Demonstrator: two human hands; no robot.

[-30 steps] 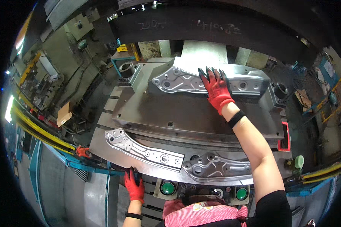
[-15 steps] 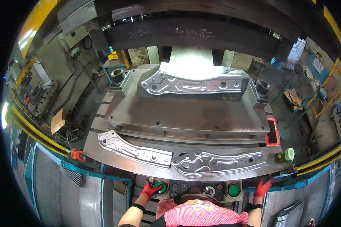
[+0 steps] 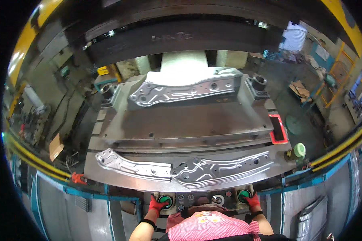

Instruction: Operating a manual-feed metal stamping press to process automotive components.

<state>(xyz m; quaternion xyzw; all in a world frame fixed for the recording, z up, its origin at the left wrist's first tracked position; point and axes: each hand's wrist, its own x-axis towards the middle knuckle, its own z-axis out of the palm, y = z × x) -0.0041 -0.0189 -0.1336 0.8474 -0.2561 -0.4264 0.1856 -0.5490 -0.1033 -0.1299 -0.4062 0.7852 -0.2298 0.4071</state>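
My left hand [image 3: 157, 205], in a red glove, rests at the left green push button [image 3: 165, 201], thumb reaching onto it and fingers apart. At the right green push button [image 3: 244, 195] is my right hand [image 3: 252, 201], gloved in red too, its fingers extended over the button's edge. Beyond the control panel [image 3: 207, 197], a pale stamped metal part [image 3: 134, 166] lies at the left on the press bed. Beside it sits a darker stack of stamped parts [image 3: 225, 170]. Another stamped metal part [image 3: 185, 91] rests on the die [image 3: 189, 120] farther back.
Guide posts [image 3: 107, 92] flank the die, and a dark press beam [image 3: 181, 38] spans above it. A red-rimmed tray [image 3: 278, 129] and a green-capped bottle [image 3: 299, 150] stand at the right of the bed. Yellow rails [image 3: 342, 148] and blue frames border both sides.
My right hand has moved left from beside the panel onto the right green button. The left hand stays at its button. The whole view has shifted slightly.
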